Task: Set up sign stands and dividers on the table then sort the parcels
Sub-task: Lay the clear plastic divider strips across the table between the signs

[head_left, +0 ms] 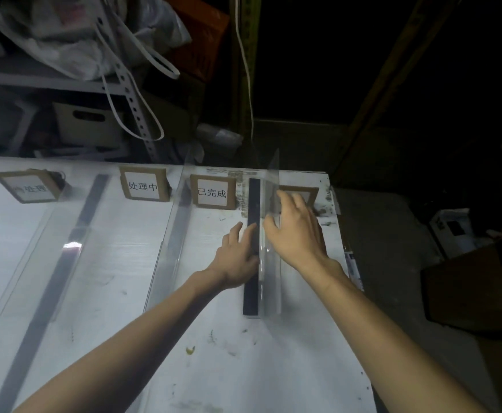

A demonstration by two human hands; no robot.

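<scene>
Three clear acrylic dividers on black base strips stand on the white table (124,278): a left divider (65,248), a middle divider (175,234) and a right divider (272,263). My left hand (238,257) rests with straight fingers against the right divider's black base (251,293). My right hand (297,231) touches the clear pane from the right side, fingers spread. Cardboard sign stands sit along the far edge: a left sign (29,187), a middle sign (144,186), a third sign (214,193), and a fourth sign (311,192) partly hidden behind my right hand.
A metal shelf (65,81) with plastic bags and boxes stands behind the table. Right of the table's edge (351,263) the floor is dark, with a brown box (467,287) and a white box (452,231).
</scene>
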